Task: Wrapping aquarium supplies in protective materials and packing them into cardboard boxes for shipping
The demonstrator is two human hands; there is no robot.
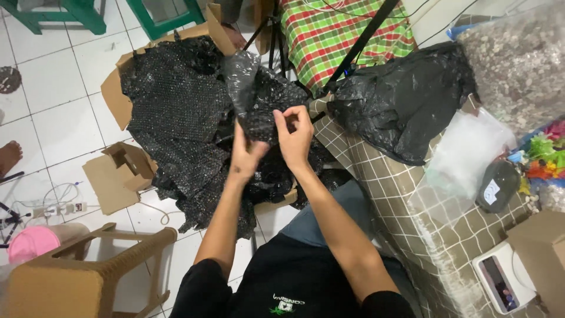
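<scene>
My left hand [245, 154] and my right hand [294, 134] are raised together in front of me, both pinching a piece of black bubble wrap [259, 103] with a clear plastic flap at its top. Behind it a big heap of black bubble wrap [176, 112] spills out of an open cardboard box [115, 97] on the white tiled floor. My fingers are closed on the sheet's lower edge.
A tiled counter [388, 176] on my right carries a black plastic bag [400, 100], clear bags [468, 150], colourful bits [544, 159] and a small scale [506, 282]. A small cardboard box [120, 174], wooden stool [88, 265], tripod legs [359, 41] and a checkered cloth [335, 29] stand around.
</scene>
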